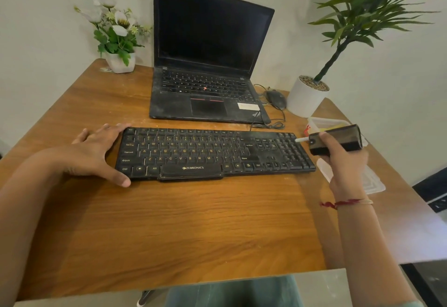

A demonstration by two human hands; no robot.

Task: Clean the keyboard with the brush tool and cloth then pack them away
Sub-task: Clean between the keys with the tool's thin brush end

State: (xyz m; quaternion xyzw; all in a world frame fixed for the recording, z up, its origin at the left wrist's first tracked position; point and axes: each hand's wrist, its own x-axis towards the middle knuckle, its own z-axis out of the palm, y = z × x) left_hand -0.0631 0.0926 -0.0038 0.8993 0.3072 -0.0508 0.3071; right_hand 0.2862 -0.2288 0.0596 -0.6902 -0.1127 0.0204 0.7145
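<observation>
Black Zebronics keyboard (212, 154) lies on the wooden table (193, 222), my left hand (96, 151) flat and spread against its left end, my right hand (343, 161) curled round the brush tool (336, 141) off its right end; I judge an unbraced sweep may skid it.

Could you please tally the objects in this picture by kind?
Potted plants: 2
Laptop: 1
Keyboard: 1
Mouse: 1
Brush tool: 1
Plastic container: 1
Plastic lid: 1
Total: 8
</observation>
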